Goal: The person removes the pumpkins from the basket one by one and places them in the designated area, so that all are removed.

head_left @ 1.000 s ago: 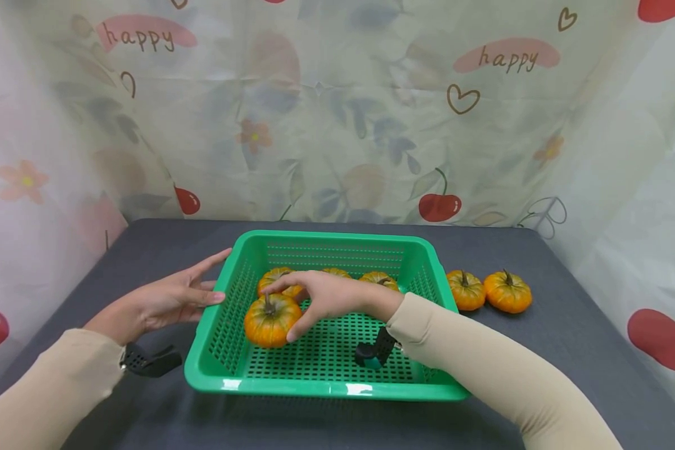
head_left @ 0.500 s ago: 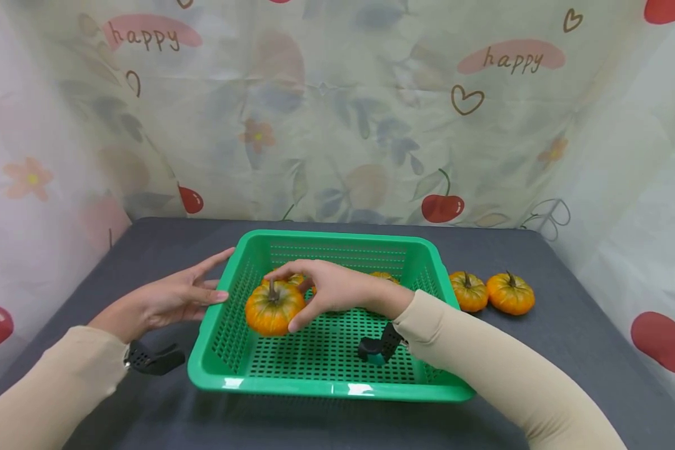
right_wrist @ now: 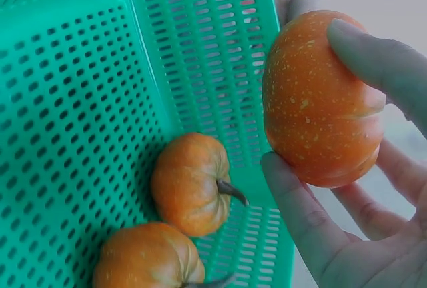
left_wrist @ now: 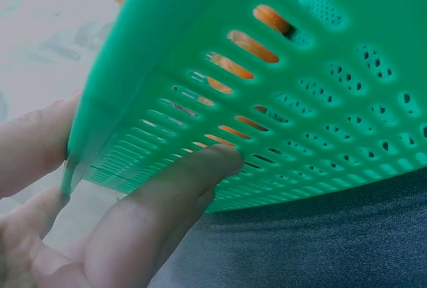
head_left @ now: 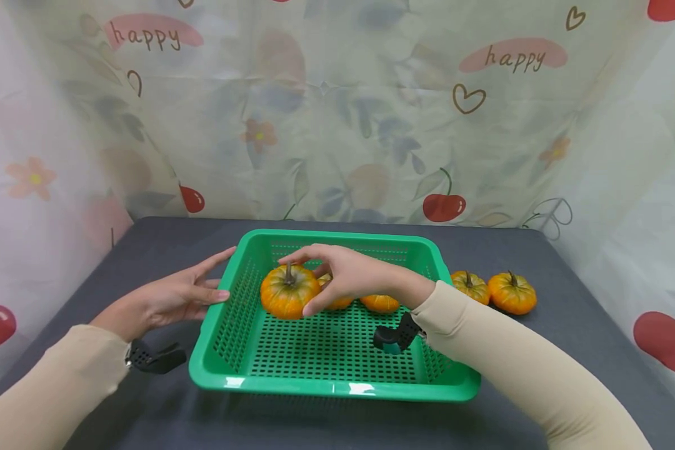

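Note:
My right hand [head_left: 351, 275] grips a small orange pumpkin [head_left: 289, 292] between thumb and fingers, raised over the left part of a green plastic basket [head_left: 332, 390]. The right wrist view shows the held pumpkin [right_wrist: 320, 101] from its smooth, speckled underside. Inside the basket sit other pumpkins, one [head_left: 379, 304] partly behind my right wrist and another [head_left: 337, 304] mostly hidden by the hand. At the basket's left rim, my left hand [head_left: 169, 299] rests with its index finger and thumb extended. Its thumb [left_wrist: 180, 191] presses the slotted outer wall in the left wrist view.
Two more pumpkins stand on the dark table right of the basket, one [head_left: 469, 285] close to the basket and one [head_left: 512, 292] beside it. A patterned curtain [head_left: 326, 125] closes off the back, with pale sheets at both sides.
My right hand has lifted the pumpkin up from the basket's left area and shifted it slightly right. My left hand stays at the rim.

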Motion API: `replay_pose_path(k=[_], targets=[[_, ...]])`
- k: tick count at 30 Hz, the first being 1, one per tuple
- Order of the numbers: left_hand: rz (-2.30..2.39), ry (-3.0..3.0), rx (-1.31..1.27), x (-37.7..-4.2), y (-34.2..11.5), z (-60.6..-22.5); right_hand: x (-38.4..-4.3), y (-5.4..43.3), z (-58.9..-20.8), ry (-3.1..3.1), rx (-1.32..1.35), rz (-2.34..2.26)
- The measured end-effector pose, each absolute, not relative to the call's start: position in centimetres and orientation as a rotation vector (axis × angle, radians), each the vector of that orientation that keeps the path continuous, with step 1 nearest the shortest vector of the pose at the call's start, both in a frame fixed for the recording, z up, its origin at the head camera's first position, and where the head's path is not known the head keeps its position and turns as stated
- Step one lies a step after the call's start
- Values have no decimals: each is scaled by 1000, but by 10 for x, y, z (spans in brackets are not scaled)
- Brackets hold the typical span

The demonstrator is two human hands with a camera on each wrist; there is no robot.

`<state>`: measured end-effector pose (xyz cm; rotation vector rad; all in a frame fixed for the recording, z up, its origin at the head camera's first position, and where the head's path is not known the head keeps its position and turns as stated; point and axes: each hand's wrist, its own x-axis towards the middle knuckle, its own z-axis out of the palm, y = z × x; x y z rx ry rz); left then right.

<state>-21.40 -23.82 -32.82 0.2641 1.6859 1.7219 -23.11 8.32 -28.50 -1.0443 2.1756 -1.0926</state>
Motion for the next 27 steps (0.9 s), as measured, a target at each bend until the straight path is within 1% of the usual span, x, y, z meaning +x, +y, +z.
replay_pose_path(k=[17, 27], targets=[[1727, 1678, 265, -214, -239, -329, -230, 121, -267, 2315, -870, -1112], [1736, 1666, 255, -214, -239, -328, -228, 146, -256, 2380, -852, -1106]])
